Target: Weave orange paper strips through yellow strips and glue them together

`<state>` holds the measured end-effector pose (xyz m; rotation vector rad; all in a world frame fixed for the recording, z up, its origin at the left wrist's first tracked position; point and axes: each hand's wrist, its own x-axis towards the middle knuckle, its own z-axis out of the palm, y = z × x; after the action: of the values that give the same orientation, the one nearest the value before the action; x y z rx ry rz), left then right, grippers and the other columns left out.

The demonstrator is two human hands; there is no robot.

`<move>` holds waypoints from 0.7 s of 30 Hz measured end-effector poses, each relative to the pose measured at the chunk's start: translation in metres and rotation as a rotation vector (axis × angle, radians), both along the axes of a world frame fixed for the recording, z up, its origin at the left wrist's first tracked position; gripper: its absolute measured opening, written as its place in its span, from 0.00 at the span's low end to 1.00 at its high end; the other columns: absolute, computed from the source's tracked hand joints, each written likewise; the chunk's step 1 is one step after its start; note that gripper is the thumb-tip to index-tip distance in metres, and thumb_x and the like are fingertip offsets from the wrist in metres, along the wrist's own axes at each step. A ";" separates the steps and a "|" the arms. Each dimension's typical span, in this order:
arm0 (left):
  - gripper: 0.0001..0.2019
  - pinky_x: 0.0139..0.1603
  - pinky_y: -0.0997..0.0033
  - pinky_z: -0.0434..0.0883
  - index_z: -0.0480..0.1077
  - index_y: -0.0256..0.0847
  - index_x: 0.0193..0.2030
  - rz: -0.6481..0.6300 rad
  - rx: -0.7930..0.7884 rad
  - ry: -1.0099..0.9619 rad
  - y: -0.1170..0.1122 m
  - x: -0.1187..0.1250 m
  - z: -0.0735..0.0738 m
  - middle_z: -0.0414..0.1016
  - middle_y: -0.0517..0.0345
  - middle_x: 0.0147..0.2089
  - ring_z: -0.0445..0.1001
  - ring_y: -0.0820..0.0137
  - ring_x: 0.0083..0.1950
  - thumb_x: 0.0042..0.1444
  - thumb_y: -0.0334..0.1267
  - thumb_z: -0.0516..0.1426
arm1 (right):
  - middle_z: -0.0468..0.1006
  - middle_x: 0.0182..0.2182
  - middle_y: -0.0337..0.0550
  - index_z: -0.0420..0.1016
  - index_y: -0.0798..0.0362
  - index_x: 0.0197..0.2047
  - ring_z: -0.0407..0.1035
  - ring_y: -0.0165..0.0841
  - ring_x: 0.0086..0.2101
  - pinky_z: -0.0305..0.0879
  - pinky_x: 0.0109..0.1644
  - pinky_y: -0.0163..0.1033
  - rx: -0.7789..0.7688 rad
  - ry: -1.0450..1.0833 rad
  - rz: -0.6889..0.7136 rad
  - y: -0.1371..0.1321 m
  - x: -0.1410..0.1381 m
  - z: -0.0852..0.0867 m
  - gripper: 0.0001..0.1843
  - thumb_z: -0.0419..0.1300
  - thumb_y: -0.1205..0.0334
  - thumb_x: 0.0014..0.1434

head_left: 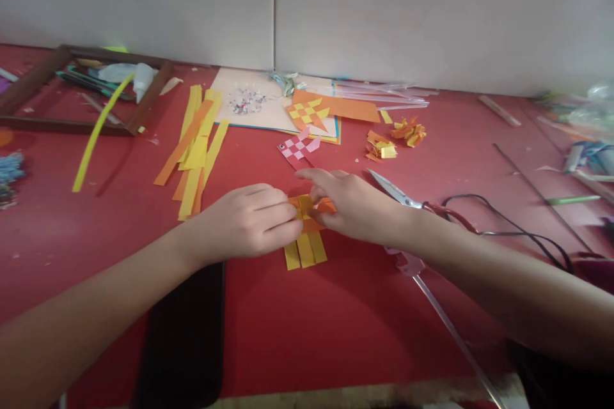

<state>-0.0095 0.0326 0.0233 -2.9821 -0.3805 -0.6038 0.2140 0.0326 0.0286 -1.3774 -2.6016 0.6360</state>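
Both hands are working on the weave, a small yellow and orange strip mat lying on the red table, front and centre. Left hand is gripping its left edge, fingers curling over it, thumb hiding from view. Right hand is reaching in from the right, index finger stretching past the far edge, thumb touching near an orange strip; can't tell whether it is pinching. Yellow ends are sticking out toward the person.

Phone-like black slab is lying under the left forearm. Loose strips, yellow and orange, are lying in a pile beyond the left hand. Pink fish is lying just beyond the right fingertips; orange fish is resting farther back, overlapping the book and an orange sheet. Beads or similar bits are sitting on the book's page.

Scissors are lying near the right forearm, blades pointing away to the left. Scraps are lying beyond them. A clear rod is slanting below that forearm. Far left, a curved yellow strip is leaning over a wooden frame; a white bottle is lying within.
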 end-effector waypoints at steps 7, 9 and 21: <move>0.11 0.49 0.63 0.74 0.71 0.41 0.41 -0.021 0.107 -0.030 0.003 -0.004 -0.004 0.79 0.53 0.41 0.76 0.67 0.45 0.66 0.29 0.48 | 0.78 0.40 0.46 0.58 0.55 0.64 0.72 0.38 0.41 0.68 0.39 0.38 -0.068 -0.031 0.006 0.003 0.000 0.004 0.34 0.59 0.69 0.55; 0.12 0.49 0.63 0.74 0.72 0.41 0.39 -0.014 0.089 -0.025 0.004 -0.003 -0.003 0.78 0.53 0.41 0.75 0.67 0.45 0.67 0.29 0.47 | 0.79 0.40 0.46 0.58 0.55 0.64 0.72 0.38 0.41 0.68 0.40 0.39 -0.073 -0.029 0.000 0.003 -0.001 0.003 0.34 0.59 0.69 0.54; 0.11 0.44 0.66 0.72 0.71 0.40 0.42 -0.019 -0.061 0.032 0.011 0.001 -0.019 0.76 0.52 0.40 0.73 0.67 0.42 0.67 0.29 0.48 | 0.78 0.35 0.42 0.61 0.57 0.60 0.71 0.38 0.39 0.61 0.52 0.46 0.036 -0.063 0.055 0.005 -0.007 -0.003 0.31 0.60 0.71 0.52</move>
<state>-0.0084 0.0435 0.0044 -3.0525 -0.3755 -0.5556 0.2072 0.0377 0.0254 -1.3407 -2.6947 0.5585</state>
